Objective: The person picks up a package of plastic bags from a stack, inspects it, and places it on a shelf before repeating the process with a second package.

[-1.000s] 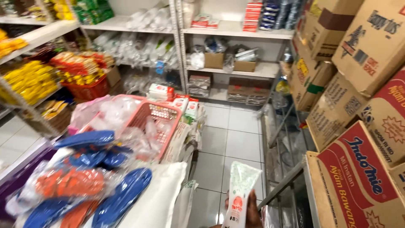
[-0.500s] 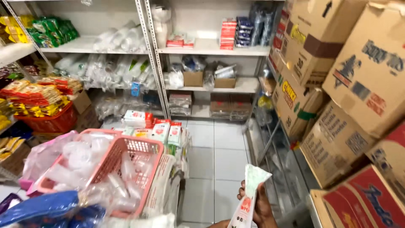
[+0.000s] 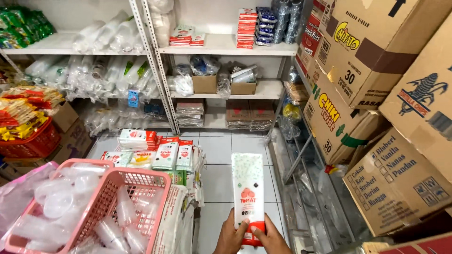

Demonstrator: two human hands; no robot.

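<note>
My left hand (image 3: pixel 231 236) and right hand (image 3: pixel 269 239) both grip the bottom of a tall white plastic packet with red base (image 3: pixel 248 197), upright above the tiled floor (image 3: pixel 221 155). I judge squeezing low risks it tipping, so a higher grip would steady it.

Both hands, left hand (image 3: pixel 231 236) and right hand (image 3: pixel 269 239), hold a packet (image 3: pixel 248 193) upright at bottom centre, above the floor (image 3: pixel 217 150). A basket (image 3: pixel 123 197) of plastic cups stands to its left. Stacked cartons (image 3: pixel 358 70) rise on the right. Shelving (image 3: pixel 221 47) stands behind.
</note>
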